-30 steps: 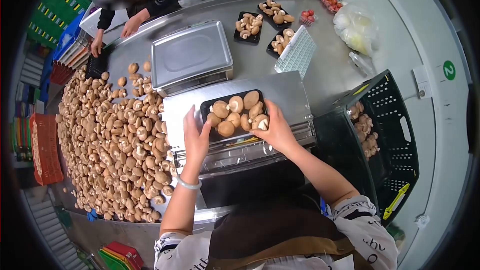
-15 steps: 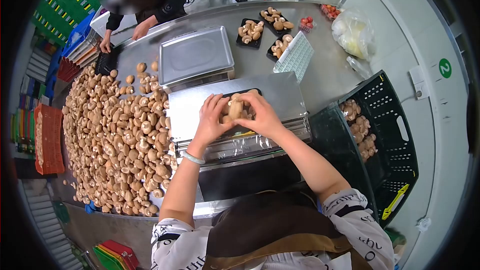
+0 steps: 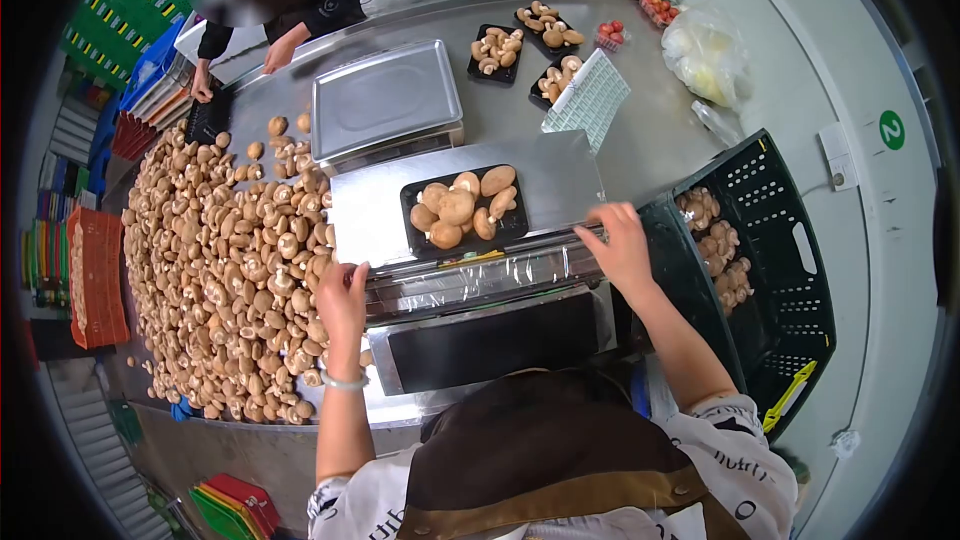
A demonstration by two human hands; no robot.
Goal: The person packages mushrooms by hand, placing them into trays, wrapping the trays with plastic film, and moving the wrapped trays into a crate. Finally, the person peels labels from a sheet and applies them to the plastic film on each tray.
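A black tray (image 3: pixel 408 202) of brown mushrooms (image 3: pixel 457 207) sits on the metal top of a wrapping machine (image 3: pixel 565 175). Clear plastic film (image 3: pixel 480 277) stretches across a roll in front of it. My left hand (image 3: pixel 342 302) is at the film's left end, thumb and fingertips pinched together at its edge. At the right end is my right hand (image 3: pixel 622 248), its thumb and index finger apart beside the film's edge. Neither hand touches the tray.
Loose mushrooms (image 3: pixel 230 290) form a big heap on the left. Behind the wrapper stands a scale (image 3: pixel 385 100). Filled trays (image 3: pixel 495 52) and a white basket (image 3: pixel 590 100) lie at the back. A dark green crate (image 3: pixel 735 350) holds wrapped packs. A co-worker's hand (image 3: pixel 202 82) is far left.
Both hands have let go of the mushrooms in the tray and moved apart, down to opposite ends of the film. The mushrooms now lie uncovered in the tray.
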